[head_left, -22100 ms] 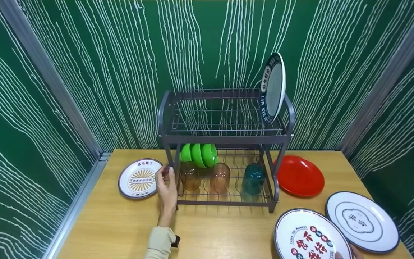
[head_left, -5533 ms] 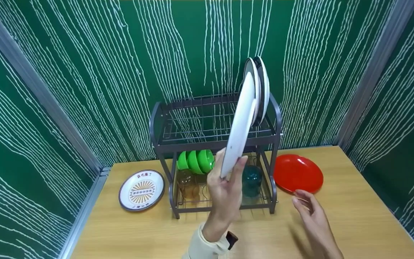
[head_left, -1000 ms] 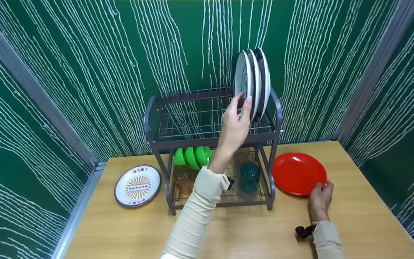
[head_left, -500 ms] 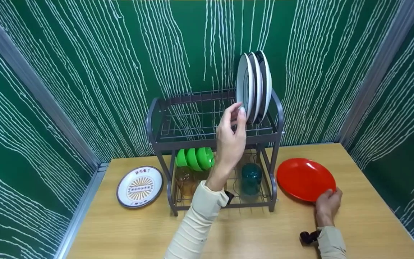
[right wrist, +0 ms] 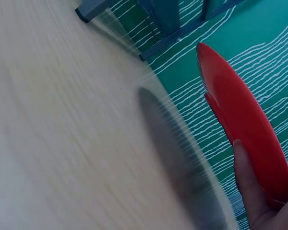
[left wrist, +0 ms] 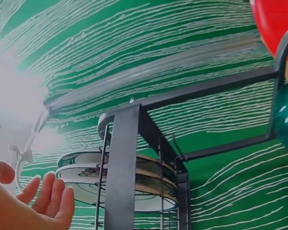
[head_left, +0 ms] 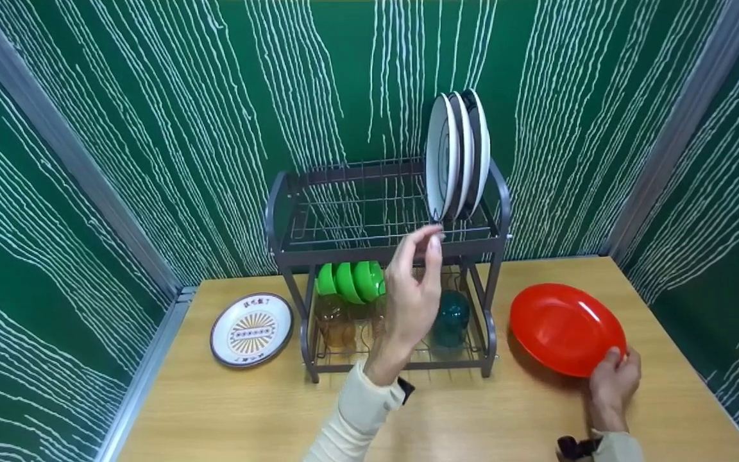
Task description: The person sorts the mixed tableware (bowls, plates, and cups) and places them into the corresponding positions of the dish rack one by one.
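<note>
My right hand (head_left: 614, 382) pinches the near right rim of a red plate (head_left: 565, 327), thumb on its upper face. The right wrist view has the red plate (right wrist: 249, 120) tilted and raised off the table, its shadow lying apart below. My left hand (head_left: 411, 292) is in front of the dish rack (head_left: 356, 258), fingers loosely bent and holding nothing. Three plates (head_left: 441, 154) stand on edge at the right end of the rack's upper tier, just beyond the left fingertips. In the left wrist view, the left hand (left wrist: 45, 203) appears beside these plates (left wrist: 86, 191).
A white plate with a sunburst pattern (head_left: 251, 330) lies left of the rack. On the lower tier stand green bowls (head_left: 347, 282), an amber glass (head_left: 336, 321), a second glass partly behind my left hand, and a teal glass (head_left: 451, 317). Green walls (head_left: 151, 128) enclose the wooden table (head_left: 228, 410).
Two more plates have come to stand in the rack since the oldest frame. My left hand has drawn back from them, while my right hand has lifted the red plate rightward and nearer.
</note>
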`<action>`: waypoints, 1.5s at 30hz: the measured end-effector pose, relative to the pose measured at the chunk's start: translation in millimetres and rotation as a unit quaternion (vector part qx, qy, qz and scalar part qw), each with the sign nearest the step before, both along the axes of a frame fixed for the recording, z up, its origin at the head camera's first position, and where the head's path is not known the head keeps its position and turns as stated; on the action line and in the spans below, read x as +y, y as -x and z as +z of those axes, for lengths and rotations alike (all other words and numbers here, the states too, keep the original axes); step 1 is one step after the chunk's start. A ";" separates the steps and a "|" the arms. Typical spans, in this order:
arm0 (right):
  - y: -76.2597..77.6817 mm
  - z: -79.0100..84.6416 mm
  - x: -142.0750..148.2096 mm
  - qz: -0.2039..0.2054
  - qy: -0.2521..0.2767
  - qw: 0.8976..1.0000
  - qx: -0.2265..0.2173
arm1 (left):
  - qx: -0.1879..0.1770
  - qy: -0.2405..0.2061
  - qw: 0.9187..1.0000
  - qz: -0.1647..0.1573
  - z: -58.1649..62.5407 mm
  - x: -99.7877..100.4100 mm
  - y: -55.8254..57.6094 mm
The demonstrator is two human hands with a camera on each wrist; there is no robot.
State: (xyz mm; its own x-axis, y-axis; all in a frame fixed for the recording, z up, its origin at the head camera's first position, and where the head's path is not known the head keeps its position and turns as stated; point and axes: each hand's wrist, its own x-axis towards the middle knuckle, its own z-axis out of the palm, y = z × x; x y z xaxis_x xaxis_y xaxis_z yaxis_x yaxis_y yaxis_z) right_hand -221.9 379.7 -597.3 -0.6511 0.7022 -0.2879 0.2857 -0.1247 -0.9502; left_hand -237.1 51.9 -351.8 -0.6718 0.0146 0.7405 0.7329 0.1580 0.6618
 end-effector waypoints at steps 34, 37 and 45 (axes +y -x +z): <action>-89.0 58.7 -28.0 0.003 0.031 0.999 -0.036 | 0.066 0.133 0.988 -0.033 -113.2 10.2 -55.0; -95.4 62.2 -34.7 0.014 0.018 0.999 -0.039 | 0.068 0.140 0.987 -0.038 -120.0 12.6 -58.9; -108.0 71.8 -52.9 0.041 -0.005 0.999 -0.024 | 0.087 0.168 0.979 -0.081 -136.3 20.3 -70.1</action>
